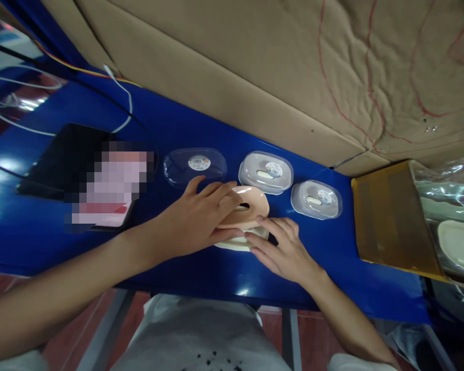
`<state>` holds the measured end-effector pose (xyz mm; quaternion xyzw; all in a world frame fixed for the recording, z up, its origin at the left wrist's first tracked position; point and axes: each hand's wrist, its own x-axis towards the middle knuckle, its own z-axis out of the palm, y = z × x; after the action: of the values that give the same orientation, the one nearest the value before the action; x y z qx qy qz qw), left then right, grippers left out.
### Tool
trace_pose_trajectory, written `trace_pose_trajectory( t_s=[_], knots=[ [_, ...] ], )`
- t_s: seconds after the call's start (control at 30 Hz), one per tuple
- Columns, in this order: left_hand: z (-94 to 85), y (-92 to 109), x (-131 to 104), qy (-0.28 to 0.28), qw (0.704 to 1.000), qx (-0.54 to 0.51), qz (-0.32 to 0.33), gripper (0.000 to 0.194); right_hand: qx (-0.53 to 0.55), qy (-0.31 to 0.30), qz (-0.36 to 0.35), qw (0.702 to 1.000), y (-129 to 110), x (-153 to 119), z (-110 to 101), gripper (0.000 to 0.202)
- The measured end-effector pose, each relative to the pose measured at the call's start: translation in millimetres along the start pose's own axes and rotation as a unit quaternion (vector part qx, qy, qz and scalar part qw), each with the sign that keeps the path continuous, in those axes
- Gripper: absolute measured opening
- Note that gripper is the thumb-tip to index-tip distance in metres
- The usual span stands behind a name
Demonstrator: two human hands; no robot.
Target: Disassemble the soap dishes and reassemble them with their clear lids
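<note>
A peach oval dish (255,202) with a dark slot in its middle is tilted over a cream oval dish (239,243) on the blue table. My left hand (195,219) grips the peach dish from the left, fingers over its top and thumb at the near edge. From the right, my right hand (280,245) holds the same near edge between its fingertips. Beyond my fingers stand two clear-covered oval dishes, one in the middle (251,172) and one to the right (313,206), with round labels. A clear plastic cover (178,167) with a label lies left of them.
On the left sits a dark device with a lit, blurred screen (112,185), with white and black cables near it. A cardboard box (390,221) at the right holds plastic-wrapped oval dishes. Brown cardboard (235,67) lines the table's back edge.
</note>
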<state>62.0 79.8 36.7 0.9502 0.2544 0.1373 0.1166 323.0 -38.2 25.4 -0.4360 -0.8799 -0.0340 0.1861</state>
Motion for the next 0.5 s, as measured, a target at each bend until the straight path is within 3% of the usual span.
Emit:
trace_pose_trajectory(
  t_s=[0.27, 0.5],
  knots=[
    [2.3, -9.7, 7.3, 0.001, 1.000, -0.025, 0.014, 0.048, 0.021, -0.005, -0.007, 1.000, 0.2, 0.0, 1.3, 0.026],
    [-4.1, -12.1, -3.3, 0.005, 1.000, -0.010, -0.028, 0.051, 0.019, -0.020, -0.013, 1.000, 1.0, 0.8, 1.2, 0.024]
  ],
)
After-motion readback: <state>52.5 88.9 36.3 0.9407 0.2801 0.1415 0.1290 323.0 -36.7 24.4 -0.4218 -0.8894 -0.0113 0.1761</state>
